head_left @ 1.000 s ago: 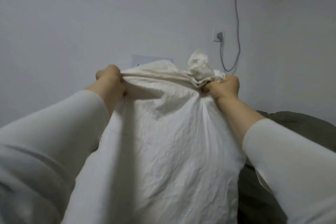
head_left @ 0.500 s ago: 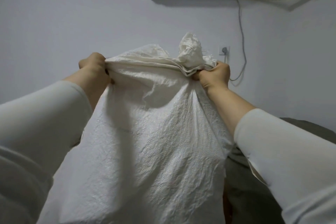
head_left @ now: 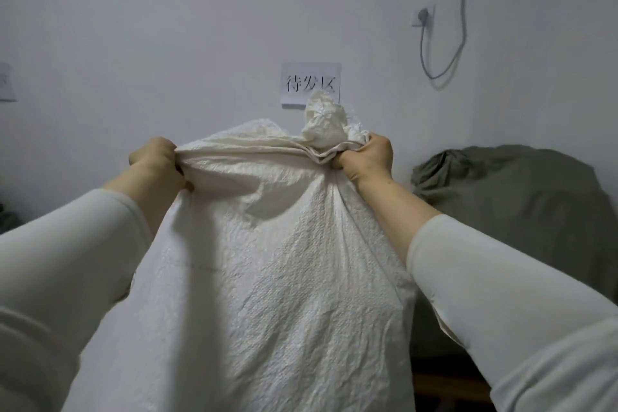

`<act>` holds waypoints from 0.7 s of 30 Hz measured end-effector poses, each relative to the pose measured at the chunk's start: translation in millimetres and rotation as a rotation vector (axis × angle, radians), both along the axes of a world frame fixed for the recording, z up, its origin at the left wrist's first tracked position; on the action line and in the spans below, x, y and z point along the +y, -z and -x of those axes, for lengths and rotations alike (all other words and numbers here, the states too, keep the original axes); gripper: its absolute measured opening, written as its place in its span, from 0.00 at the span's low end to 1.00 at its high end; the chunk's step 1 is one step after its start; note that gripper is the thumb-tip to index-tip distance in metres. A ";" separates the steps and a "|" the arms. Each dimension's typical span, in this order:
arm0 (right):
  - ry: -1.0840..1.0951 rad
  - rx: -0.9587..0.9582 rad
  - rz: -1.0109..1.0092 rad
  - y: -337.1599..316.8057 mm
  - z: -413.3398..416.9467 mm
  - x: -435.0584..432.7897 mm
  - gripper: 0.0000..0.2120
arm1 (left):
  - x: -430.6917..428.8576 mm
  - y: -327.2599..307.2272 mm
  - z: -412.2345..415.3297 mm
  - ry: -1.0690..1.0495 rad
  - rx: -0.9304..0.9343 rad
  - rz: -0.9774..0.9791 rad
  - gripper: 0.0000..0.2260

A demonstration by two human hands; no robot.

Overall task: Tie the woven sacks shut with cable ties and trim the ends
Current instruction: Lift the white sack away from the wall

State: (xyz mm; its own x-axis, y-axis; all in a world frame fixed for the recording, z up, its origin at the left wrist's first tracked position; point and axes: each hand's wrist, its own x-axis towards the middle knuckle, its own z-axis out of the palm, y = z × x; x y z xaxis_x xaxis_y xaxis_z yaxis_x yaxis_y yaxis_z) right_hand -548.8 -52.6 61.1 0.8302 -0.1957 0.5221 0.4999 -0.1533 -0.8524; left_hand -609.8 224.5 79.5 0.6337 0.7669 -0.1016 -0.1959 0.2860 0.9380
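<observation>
A large white woven sack (head_left: 267, 278) hangs in front of me and fills the middle of the head view. My left hand (head_left: 155, 164) grips its top left corner. My right hand (head_left: 366, 157) is closed around the gathered top right of the sack, and a crumpled tuft of the sack's mouth (head_left: 326, 124) sticks up above that fist. The top edge of the sack is stretched between both hands. No cable tie or cutter shows.
A grey-green filled sack (head_left: 521, 211) lies at the right against the white wall. A paper label with printed characters (head_left: 311, 84) is stuck on the wall behind the sack. A wall socket with a hanging cable (head_left: 423, 17) is at upper right.
The view has tilted down: the air conditioner has left the frame and the wall label has come into sight. Both hands keep the same grip on the sack's top.
</observation>
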 end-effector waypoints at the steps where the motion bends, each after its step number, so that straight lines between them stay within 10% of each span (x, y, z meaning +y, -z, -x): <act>1: 0.002 0.028 0.017 12.2 3.8 -1.0 0.14 | -1.0 14.3 2.9 0.003 0.018 -0.010 0.26; 9: -0.140 0.245 0.296 99.3 52.9 -6.8 0.12 | 5.4 116.9 30.5 0.057 0.214 0.066 0.14; 21: -0.271 0.281 0.443 200.8 71.7 9.6 0.16 | 64.7 223.9 34.0 -0.095 0.288 0.131 0.25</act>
